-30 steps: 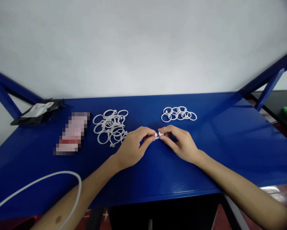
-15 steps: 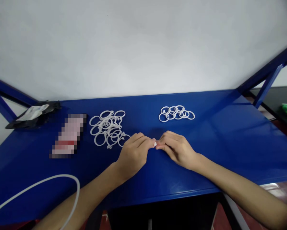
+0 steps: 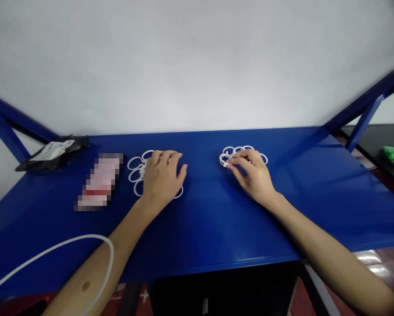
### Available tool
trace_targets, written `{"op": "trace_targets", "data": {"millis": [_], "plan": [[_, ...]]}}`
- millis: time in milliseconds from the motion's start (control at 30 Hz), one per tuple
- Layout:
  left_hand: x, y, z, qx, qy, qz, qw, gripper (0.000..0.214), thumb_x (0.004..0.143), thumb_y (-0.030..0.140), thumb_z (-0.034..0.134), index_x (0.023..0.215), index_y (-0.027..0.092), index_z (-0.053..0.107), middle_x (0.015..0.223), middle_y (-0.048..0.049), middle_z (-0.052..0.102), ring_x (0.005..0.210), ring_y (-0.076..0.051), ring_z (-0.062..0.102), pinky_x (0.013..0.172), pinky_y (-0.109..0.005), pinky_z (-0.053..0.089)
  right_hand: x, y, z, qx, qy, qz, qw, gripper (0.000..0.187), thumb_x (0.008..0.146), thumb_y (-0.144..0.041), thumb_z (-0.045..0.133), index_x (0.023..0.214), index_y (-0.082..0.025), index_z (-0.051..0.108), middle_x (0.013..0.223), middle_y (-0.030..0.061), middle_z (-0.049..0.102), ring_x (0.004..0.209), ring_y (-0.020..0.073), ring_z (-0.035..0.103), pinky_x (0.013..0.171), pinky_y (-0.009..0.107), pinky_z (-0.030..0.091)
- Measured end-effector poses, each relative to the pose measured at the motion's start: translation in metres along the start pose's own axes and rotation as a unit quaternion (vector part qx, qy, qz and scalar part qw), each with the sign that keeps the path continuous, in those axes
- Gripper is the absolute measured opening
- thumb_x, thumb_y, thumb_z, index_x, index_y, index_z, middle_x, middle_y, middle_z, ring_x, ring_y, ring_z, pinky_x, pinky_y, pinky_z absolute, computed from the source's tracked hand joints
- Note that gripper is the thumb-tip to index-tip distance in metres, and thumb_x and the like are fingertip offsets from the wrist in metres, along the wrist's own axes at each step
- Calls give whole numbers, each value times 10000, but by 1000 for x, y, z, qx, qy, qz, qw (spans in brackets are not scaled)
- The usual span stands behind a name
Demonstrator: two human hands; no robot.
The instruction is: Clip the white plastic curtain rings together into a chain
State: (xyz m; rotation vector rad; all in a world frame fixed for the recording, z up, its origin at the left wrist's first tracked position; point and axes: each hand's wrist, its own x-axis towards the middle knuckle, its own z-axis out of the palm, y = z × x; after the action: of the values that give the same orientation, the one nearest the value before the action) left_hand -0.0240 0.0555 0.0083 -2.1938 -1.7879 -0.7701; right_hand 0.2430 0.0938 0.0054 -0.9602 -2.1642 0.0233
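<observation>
My left hand (image 3: 162, 175) lies over the left pile of white plastic rings (image 3: 134, 188), fingers spread and thumb out to the right. It covers much of that pile, and no ring shows in its grip. At the right group of white rings (image 3: 229, 147), my right hand (image 3: 252, 173) pinches a white ring (image 3: 224, 163) between thumb and forefinger. That ring sits at the group's left side, over or against the others. Part of the group is hidden behind the right hand.
Left of the pile lies a pixelated pinkish flat item (image 3: 100, 177). A black plastic package (image 3: 57, 153) with a white label rests in the back left corner. A white cable (image 3: 52, 248) loops across my left forearm. Blue frame bars (image 3: 364, 120) rise at both sides.
My hands, together at the middle before, have parted. The left moved left onto the pile and opened; the right moved up and slightly right to the other group, carrying a white ring.
</observation>
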Motion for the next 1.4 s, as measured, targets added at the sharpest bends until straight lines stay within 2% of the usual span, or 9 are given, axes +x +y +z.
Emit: {"op": "trace_targets", "data": {"millis": [167, 300, 467, 733, 867, 967, 1133, 1300, 1400], "plan": [[5, -20, 5, 93, -75, -86, 989, 365, 939, 369, 531, 1154, 126, 699, 1312, -181, 623, 1231, -412, 456, 974, -563, 410, 6, 23, 9, -72, 37, 19, 997, 147, 970, -248, 614, 1047, -226, 737, 1045, 103, 626, 914, 235, 543, 775, 401, 528], [7, -22, 5, 94, -107, -118, 983, 318, 939, 330, 501, 1062, 146, 730, 1239, -167, 664, 1186, -405, 470, 936, -550, 410, 7, 29, 15, -80, 30, 30, 996, 176, 974, -254, 607, 1047, -241, 766, 1036, 109, 633, 916, 245, 530, 777, 415, 519], [7, -22, 6, 80, -86, -112, 987, 258, 934, 275, 489, 942, 175, 726, 1107, -161, 701, 1129, -401, 477, 891, -547, 394, 5, 28, 19, -88, 8, 34, 995, 212, 986, -263, 589, 1072, -243, 782, 1060, 122, 650, 923, 254, 524, 791, 432, 506], [6, -21, 4, 35, 12, -75, 997, 169, 946, 256, 547, 876, 210, 693, 1042, -122, 735, 1066, -367, 503, 873, -528, 349, 5, 20, 15, -80, 6, 24, 996, 242, 975, -247, 593, 1154, -199, 749, 1089, 140, 641, 954, 268, 538, 820, 456, 511], [5, -9, -3, 3, 40, -42, 998, 139, 976, 274, 562, 908, 215, 669, 990, -82, 755, 1067, -339, 537, 908, -526, 325, 5, 9, 10, -51, 8, 18, 998, 223, 978, -241, 582, 1141, -193, 727, 1079, 136, 644, 972, 272, 562, 840, 479, 514], [1, 7, -9, -63, 17, 5, 998, 137, 983, 296, 584, 905, 212, 658, 927, -50, 746, 999, -288, 567, 908, -482, 350, 2, -7, 6, 3, -3, -9, 1000, 216, 980, -235, 584, 1158, -189, 697, 1082, 124, 646, 976, 256, 587, 864, 473, 524], [-9, 34, -15, -274, -102, 39, 955, 140, 984, 316, 600, 911, 213, 660, 900, -2, 713, 906, -199, 570, 852, -352, 443, -8, -36, 2, 143, -80, -40, 986, 270, 975, -249, 615, 1234, -176, 636, 1195, 126, 638, 1091, 226, 624, 922, 401, 552], [-16, 44, -16, -370, -149, -11, 917, 167, 975, 368, 616, 890, 242, 687, 864, 22, 701, 860, -165, 584, 789, -302, 464, -13, -44, 2, 246, -111, 18, 963, 119, 1000, -264, 591, 1048, -172, 651, 991, 61, 692, 752, 124, 637, 673, 268, 537], [-18, 43, -14, -422, -170, -60, 888, 196, 948, 440, 641, 973, 252, 692, 921, 12, 709, 820, -151, 618, 742, -291, 493, -13, -43, 0, 267, -107, 57, 956, 112, 986, -288, 620, 991, -185, 664, 883, 25, 695, 698, 116, 617, 631, 253, 502]]}}
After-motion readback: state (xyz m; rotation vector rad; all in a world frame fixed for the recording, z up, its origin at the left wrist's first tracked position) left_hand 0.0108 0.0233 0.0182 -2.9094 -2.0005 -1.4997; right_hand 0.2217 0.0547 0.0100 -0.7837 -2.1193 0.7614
